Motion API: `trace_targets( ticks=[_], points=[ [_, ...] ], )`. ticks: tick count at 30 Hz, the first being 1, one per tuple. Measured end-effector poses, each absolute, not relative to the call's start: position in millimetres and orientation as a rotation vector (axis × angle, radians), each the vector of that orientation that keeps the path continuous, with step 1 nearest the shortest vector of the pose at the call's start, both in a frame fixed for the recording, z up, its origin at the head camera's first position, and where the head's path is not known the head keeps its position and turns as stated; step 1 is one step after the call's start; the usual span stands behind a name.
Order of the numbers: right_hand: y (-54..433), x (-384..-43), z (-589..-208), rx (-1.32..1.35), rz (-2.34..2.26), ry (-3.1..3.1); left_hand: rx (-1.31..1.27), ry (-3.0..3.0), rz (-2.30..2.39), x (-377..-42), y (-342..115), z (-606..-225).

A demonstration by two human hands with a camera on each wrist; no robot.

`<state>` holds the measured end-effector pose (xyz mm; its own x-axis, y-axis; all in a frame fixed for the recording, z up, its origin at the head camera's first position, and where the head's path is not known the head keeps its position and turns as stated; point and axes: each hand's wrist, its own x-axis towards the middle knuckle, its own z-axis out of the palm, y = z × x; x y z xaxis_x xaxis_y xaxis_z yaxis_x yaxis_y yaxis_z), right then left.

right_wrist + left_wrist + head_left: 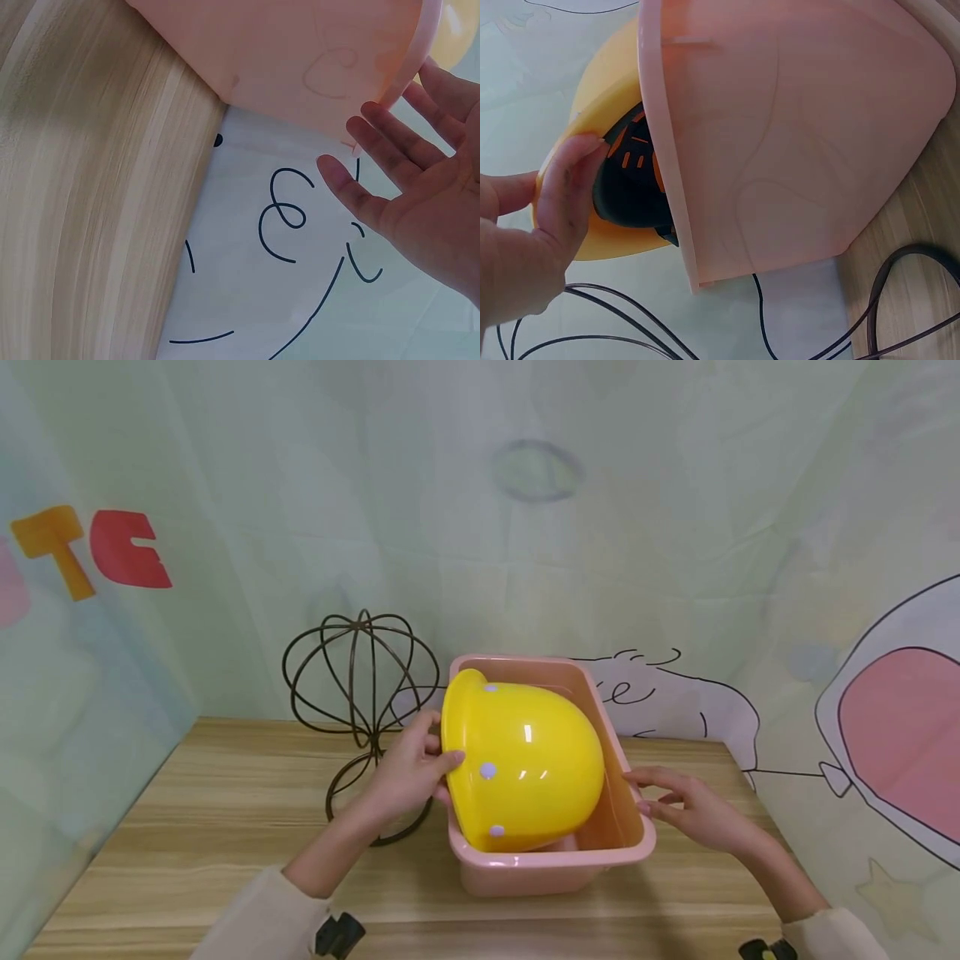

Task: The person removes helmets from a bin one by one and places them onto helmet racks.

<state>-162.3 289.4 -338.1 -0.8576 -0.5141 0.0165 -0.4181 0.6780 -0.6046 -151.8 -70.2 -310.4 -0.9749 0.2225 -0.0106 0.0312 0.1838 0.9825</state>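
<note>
A yellow safety helmet (532,752) with pale purple dots lies on its side in a pink plastic bin (551,860), its opening facing left. My left hand (412,768) pinches the helmet's brim, with the thumb on the outside. In the left wrist view, black and orange headgear (634,169) shows inside the shell, beside the curled fingers (566,187). At the bin's right side, my right hand (693,806) touches the rim with outstretched fingers. The right wrist view has the right hand's thumb and forefinger at the rim and the other fingers (397,157) spread apart.
A dark wire stand (363,693) with a round cage top stands left of the bin, close behind my left hand. Both sit on a wood-grain table (247,810). A printed cloth backdrop (420,527) hangs behind and at the sides.
</note>
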Motion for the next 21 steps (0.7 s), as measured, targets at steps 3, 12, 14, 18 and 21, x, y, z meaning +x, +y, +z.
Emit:
trace_targets(
  ticks=[3,12,14,18,21],
  points=[
    [289.1,-162.2,-338.1,-0.770,-0.920,2.740,0.250,2.294,1.907,-151.7,-70.0,-310.3],
    [288.6,-162.0,-338.7,-0.775,-0.923,2.746,0.204,2.305,1.928,-151.6,-69.7,-307.6],
    [288.5,-161.9,-338.7,-0.777,-0.924,2.747,0.195,2.302,1.928,-151.5,-70.0,-306.5],
    [288.6,-162.0,-339.2,-0.787,-0.918,2.755,0.207,2.290,1.942,-151.0,-70.5,-303.7],
    [289.1,-162.5,-340.2,-0.795,-0.916,2.759,0.225,2.281,1.958,-151.2,-71.6,-302.4]
  ],
)
